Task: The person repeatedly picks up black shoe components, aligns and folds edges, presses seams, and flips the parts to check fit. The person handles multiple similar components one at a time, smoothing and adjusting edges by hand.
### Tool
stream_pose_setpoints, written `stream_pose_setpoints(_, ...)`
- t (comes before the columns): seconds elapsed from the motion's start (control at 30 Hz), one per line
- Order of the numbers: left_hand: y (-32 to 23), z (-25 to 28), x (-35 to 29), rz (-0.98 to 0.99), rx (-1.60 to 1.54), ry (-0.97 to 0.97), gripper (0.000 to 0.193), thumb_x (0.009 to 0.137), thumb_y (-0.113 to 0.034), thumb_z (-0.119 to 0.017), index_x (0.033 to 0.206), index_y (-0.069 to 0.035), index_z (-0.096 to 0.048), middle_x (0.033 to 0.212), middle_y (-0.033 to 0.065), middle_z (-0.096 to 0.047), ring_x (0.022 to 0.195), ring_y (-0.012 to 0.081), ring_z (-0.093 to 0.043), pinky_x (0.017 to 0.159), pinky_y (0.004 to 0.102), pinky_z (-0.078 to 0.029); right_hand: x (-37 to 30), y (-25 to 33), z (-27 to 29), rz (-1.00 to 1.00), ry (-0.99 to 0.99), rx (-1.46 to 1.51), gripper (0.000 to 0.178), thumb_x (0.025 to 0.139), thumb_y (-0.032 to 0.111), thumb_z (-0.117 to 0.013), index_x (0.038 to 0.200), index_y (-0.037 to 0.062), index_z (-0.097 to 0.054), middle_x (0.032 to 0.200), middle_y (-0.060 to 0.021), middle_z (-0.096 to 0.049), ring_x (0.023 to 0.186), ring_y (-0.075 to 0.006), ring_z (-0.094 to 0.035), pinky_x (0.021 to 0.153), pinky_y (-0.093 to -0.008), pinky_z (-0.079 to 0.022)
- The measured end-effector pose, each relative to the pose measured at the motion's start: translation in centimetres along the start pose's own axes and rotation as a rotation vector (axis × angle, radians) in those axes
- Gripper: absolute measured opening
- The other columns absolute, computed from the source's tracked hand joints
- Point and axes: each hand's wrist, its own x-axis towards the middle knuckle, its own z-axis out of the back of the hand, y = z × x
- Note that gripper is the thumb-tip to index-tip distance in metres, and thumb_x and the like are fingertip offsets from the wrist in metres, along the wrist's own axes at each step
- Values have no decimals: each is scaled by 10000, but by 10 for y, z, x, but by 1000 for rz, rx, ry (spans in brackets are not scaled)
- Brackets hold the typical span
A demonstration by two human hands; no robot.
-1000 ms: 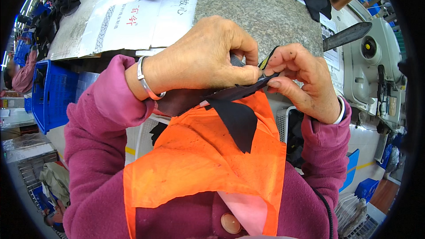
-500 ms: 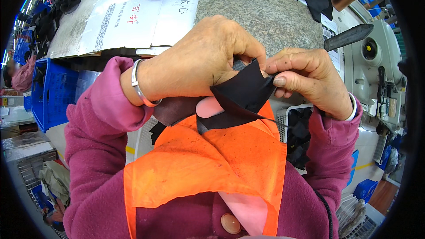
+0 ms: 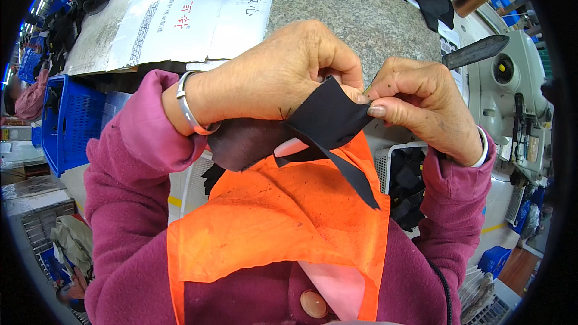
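Observation:
A black piece of material (image 3: 328, 111), perhaps fabric or thin leather, is held up over my lap, its loose strip hanging down to the right. My left hand (image 3: 295, 69) is closed on its upper part, with the fingertips partly hidden behind the wrist and the piece. With thumb and forefinger, my right hand (image 3: 421, 96) pinches the right corner. A dark brown flap (image 3: 244, 144) hangs below my left wrist, and a small pale pink patch (image 3: 291, 147) shows in the folds. Beneath lies my orange apron (image 3: 271, 210).
Ahead is a worktop with a grey stone slab (image 3: 355, 18) and a white printed sheet (image 3: 180, 18). A metal blade (image 3: 475, 51) juts from the slab's right edge beside a pale machine (image 3: 512, 90). Black pieces fill a white basket (image 3: 385, 162); a blue crate (image 3: 66, 126) stands left.
The black piece has turned, and its lower strip now hangs free to the right. Less of the pink patch shows. Both hands stay close together, nearly in place.

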Motion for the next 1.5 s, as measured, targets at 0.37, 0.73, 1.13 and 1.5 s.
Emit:
stream_pose_setpoints(0.37, 9, 3, 3, 44, -203, 86, 308, 890, -284, -657, 843, 20, -684, 660, -16, -575, 636, 42, -488, 569, 232, -424, 0, 6, -7, 12, -112, -132, 62, 773, 21, -677, 773, -12, -624, 761, -13, -554, 623, -59, -467, 536, -208, -353)
stream_pose_setpoints(0.73, 3, 27, 1, -2, 207, 70, 363, 858, -350, -686, 941, 2, -721, 801, 97, -658, 799, 179, -603, 746, 308, -445, -4, 4, -10, 60, -199, -180, 46, 741, -8, -663, 758, -21, -622, 716, -33, -536, 542, -76, -462, 479, -240, -339)
stream_pose_setpoints(1.13, 12, 15, -11, -146, 253, -166, 513, 681, -173, -810, 1132, -54, -596, 1055, 35, -568, 894, 128, -529, 803, 249, -439, -5, 8, -12, 0, -226, -231, 72, 747, 12, -651, 731, -10, -585, 763, -11, -548, 601, -54, -460, 523, -204, -351)
stream_pose_setpoints(1.5, 13, 13, -29, -204, 375, -340, 339, 687, -192, -853, 872, -90, -588, 1138, 49, -595, 896, 104, -514, 752, 240, -395, -3, 10, -14, -18, -242, -234, 55, 742, 4, -653, 735, -1, -599, 766, -7, -555, 603, -48, -468, 527, -198, -353)
